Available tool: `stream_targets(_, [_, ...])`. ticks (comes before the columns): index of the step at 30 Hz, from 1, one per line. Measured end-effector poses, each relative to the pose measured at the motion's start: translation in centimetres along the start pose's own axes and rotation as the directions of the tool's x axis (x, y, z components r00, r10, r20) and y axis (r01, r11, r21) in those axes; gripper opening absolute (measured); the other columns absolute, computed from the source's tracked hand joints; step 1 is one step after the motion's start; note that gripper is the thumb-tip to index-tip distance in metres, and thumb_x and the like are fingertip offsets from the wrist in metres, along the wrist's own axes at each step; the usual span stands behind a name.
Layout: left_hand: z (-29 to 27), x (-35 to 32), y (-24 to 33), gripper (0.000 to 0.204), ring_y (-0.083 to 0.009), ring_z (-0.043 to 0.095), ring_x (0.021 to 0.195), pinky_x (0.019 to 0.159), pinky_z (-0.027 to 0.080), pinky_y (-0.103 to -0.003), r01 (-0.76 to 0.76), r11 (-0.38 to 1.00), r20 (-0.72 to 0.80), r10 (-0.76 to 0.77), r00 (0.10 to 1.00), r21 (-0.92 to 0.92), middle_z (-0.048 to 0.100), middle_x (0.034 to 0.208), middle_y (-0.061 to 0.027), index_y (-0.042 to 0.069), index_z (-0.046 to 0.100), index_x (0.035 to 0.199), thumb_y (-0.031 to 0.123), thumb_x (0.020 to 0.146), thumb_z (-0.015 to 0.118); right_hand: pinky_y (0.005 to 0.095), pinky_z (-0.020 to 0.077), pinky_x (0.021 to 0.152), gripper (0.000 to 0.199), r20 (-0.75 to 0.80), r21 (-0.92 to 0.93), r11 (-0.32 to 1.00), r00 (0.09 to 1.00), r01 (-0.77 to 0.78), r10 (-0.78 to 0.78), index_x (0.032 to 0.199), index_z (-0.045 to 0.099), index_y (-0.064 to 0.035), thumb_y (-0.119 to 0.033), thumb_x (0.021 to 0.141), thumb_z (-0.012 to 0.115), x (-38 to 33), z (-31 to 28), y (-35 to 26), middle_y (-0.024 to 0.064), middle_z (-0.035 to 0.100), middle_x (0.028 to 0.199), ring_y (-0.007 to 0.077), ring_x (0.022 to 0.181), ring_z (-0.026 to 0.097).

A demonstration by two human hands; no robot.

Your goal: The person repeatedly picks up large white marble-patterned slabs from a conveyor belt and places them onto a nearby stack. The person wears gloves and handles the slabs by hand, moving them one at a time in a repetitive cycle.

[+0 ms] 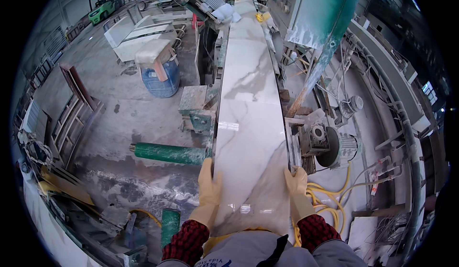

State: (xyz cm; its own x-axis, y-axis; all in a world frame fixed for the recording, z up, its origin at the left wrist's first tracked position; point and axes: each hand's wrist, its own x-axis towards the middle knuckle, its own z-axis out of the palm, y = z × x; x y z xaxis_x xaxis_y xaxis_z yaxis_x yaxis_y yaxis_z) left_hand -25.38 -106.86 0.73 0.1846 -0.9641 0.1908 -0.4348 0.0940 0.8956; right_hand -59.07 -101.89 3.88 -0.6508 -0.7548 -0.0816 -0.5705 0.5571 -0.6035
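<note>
A polished white marble-look slab with grey-brown veins lies flat right in front of me, its near end close to my body. My left hand, in a cream rubber glove, grips its left edge. On the opposite edge my right hand holds on in a matching glove. Fingers of both hands curl partly out of sight at the slab's sides. Beyond a thin seam, another veined slab continues the row away from me.
A motor and yellow hose sit right of the slabs. Leftward are a green roller, a blue drum and leaning panels. A green-and-white machine housing rises at the far right; a forklift stands far left.
</note>
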Motion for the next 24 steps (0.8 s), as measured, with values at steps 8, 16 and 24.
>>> stream_targets(8, [3.0, 4.6, 0.9, 0.066, -0.0525, 0.051, 0.164, 0.141, 0.034, -0.066, -0.708, 0.660, 0.582, 0.481, 0.655, 0.251, 0.057, 0.177, -0.0235, 0.012, 0.061, 0.172, 0.042, 0.114, 0.074, 0.0618, 0.0474, 0.131, 0.068, 0.111, -0.188, 0.612, 0.636, 0.768, -0.764, 0.158, 0.068, 0.0006, -0.040, 0.105, 0.082, 0.8, 4.6, -3.8, 0.0322, 0.067, 0.161, 0.0544, 0.151, 0.061])
stream_targets(16, [3.6, 5.5, 1.6, 0.062, -0.0522, 0.051, 0.165, 0.142, 0.034, -0.065, -0.703, 0.664, 0.579, 0.478, 0.661, 0.255, 0.058, 0.179, -0.0224, 0.013, 0.063, 0.171, 0.043, 0.117, 0.071, 0.0619, 0.0439, 0.135, 0.076, 0.149, -0.197, 0.557, 0.586, 0.807, -0.797, 0.164, 0.065, -0.0006, -0.048, 0.106, 0.082, 3.5, 6.6, -4.4, 0.0284, 0.064, 0.169, 0.0516, 0.157, 0.058])
stream_targets(24, [3.7, 6.0, 1.9, 0.059, -0.0498, 0.054, 0.161, 0.139, 0.038, -0.064, -0.710, 0.665, 0.519, 0.533, 0.668, 0.231, 0.062, 0.175, -0.0208, 0.013, 0.066, 0.167, 0.039, 0.115, 0.074, 0.0652, 0.0456, 0.132, 0.081, 0.070, -0.224, 0.482, 0.507, 0.847, -0.859, 0.166, 0.064, -0.0015, -0.045, 0.103, 0.089, 4.3, 7.5, -4.2, 0.0292, 0.065, 0.168, 0.0533, 0.154, 0.061])
